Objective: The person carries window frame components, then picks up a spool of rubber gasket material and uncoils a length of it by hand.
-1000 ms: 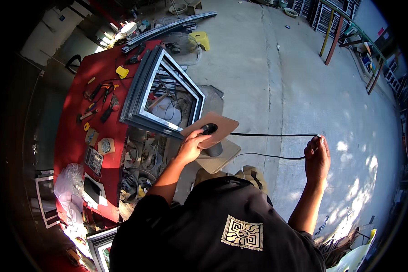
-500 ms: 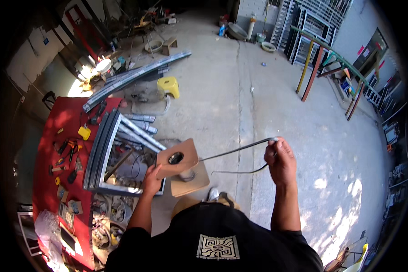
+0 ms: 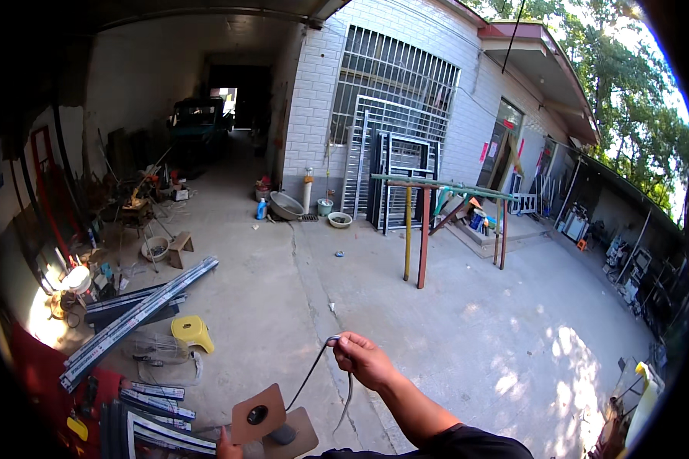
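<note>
At the bottom of the view my left hand [image 3: 228, 446], partly cut off by the lower edge, grips the left edge of a spool [image 3: 272, 399]. The spool has two square brown cardboard sides, a round dark hole in the upper one and a core between them. A thin dark strip [image 3: 309, 376] runs from the spool up to my right hand [image 3: 366, 361]. There, thumb and fingers pinch the strip, whose loose end hangs down below the hand. What the strip is made of I cannot tell.
Metal frame profiles [image 3: 147, 317] and a yellow stool [image 3: 192, 333] are on the floor at left, near a red-topped table [image 3: 34, 375]. Ahead stands a rack with a green top rail [image 3: 444, 186] and coloured legs. Window frames [image 3: 406, 164] lean against the white brick wall.
My view has tilted up, bringing the wall, trees and a dim passage into sight. Both hands and the spool now appear lower and further left. The strip is still held between them.
</note>
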The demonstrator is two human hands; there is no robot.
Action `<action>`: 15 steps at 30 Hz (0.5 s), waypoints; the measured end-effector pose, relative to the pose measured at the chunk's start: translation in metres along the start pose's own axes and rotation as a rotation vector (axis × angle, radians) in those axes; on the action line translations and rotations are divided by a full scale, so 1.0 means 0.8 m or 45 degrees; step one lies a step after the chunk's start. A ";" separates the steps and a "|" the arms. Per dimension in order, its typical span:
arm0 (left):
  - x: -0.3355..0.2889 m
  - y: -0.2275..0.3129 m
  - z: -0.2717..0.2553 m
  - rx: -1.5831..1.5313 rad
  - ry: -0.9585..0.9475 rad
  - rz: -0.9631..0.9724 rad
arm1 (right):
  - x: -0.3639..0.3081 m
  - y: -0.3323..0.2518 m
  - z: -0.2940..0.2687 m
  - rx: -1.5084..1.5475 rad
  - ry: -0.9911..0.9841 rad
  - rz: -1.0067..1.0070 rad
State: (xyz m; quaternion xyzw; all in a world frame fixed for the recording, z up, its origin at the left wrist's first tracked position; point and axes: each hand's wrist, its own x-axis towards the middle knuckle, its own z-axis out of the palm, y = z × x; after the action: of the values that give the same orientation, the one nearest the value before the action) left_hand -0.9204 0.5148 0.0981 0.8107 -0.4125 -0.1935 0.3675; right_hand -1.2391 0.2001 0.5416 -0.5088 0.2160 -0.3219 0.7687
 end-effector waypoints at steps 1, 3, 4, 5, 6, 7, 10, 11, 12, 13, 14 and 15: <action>0.035 0.016 -0.005 0.020 0.003 -0.140 | 0.020 -0.006 0.005 -0.001 -0.015 0.012; 0.111 0.062 -0.029 0.075 0.015 -0.433 | 0.058 -0.027 0.017 -0.035 -0.003 -0.025; 0.133 0.071 -0.043 0.116 0.027 -0.612 | 0.076 -0.032 0.027 -0.059 -0.021 -0.050; 0.162 0.056 -0.038 0.152 0.097 -0.486 | 0.094 -0.041 0.039 -0.048 -0.072 -0.107; 0.193 0.075 -0.046 0.140 0.096 -0.386 | 0.111 -0.049 0.048 -0.035 -0.119 -0.156; 0.223 0.105 -0.059 0.067 0.095 -0.298 | 0.126 -0.052 0.056 -0.053 -0.145 -0.149; 0.280 0.211 -0.093 -0.284 0.004 0.005 | 0.175 -0.053 0.080 -0.074 -0.272 -0.100; 0.291 0.247 -0.103 -0.473 -0.070 0.058 | 0.191 -0.051 0.088 -0.096 -0.321 -0.080; 0.299 0.286 -0.117 -0.491 -0.102 0.187 | 0.209 -0.050 0.096 -0.120 -0.370 -0.061; 0.308 0.326 -0.129 -0.517 -0.138 0.323 | 0.225 -0.054 0.107 -0.137 -0.426 -0.044; 0.317 0.362 -0.142 -0.543 -0.175 0.403 | 0.244 -0.056 0.113 -0.120 -0.441 -0.010; 0.323 0.398 -0.153 -0.579 -0.218 0.482 | 0.261 -0.060 0.120 -0.161 -0.515 -0.002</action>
State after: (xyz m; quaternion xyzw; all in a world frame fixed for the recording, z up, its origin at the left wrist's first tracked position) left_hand -0.8613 0.2344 0.4163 0.5972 -0.5319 -0.2765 0.5329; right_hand -1.0429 0.0996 0.6223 -0.6105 0.0767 -0.1995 0.7626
